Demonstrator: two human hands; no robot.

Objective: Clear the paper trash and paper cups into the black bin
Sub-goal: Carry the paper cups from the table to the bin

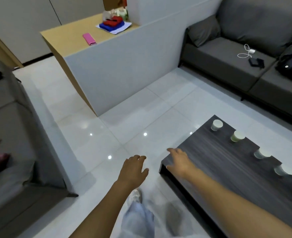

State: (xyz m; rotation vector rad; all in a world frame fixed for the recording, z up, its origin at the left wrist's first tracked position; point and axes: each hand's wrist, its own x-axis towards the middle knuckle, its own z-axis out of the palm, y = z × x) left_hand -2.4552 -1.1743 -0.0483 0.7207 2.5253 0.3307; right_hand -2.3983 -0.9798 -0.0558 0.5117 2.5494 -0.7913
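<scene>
While both hands, left (134,169) and right (180,162), hover empty and open-fingered, paper cups (237,136) line the table's (215,162) far edge.

Glossy pale tile floor (128,107) reflects ceiling lights. A grey sofa (236,54) sits at right, another sofa (13,134) at left. A white partition (124,69) stands behind a dark wood-grain counter (219,160).

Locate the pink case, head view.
The pink case lies flat on the tan counter in the upper left of the head view, left of the stacked red and blue cloths, near the white partition's top edge.
</scene>
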